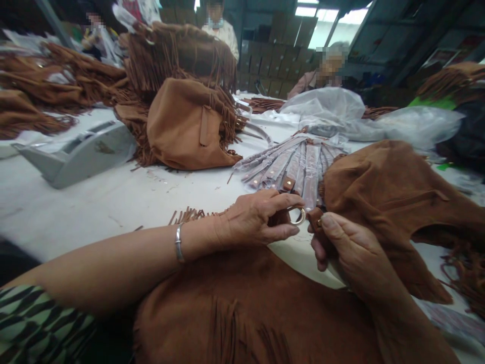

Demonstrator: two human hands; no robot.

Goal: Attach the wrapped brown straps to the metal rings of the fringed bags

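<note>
A brown suede bag [242,303] with fringe lies in front of me, below both hands. My left hand [261,217] pinches a metal ring [297,216] between thumb and fingers, with brown leather behind it. Just to the right, my right hand [348,242] grips the end of a brown leather strap [315,219] that has a small metal stud. The strap end is close to the ring; whether they touch I cannot tell. Behind the hands lies a fan of plastic-wrapped straps [295,162].
A grey tape dispenser [83,154] stands at the left on the white table [49,212]. Fringed brown bags [182,121] are piled behind, another bag [379,177] lies right. Clear plastic [326,106] and several people are farther back.
</note>
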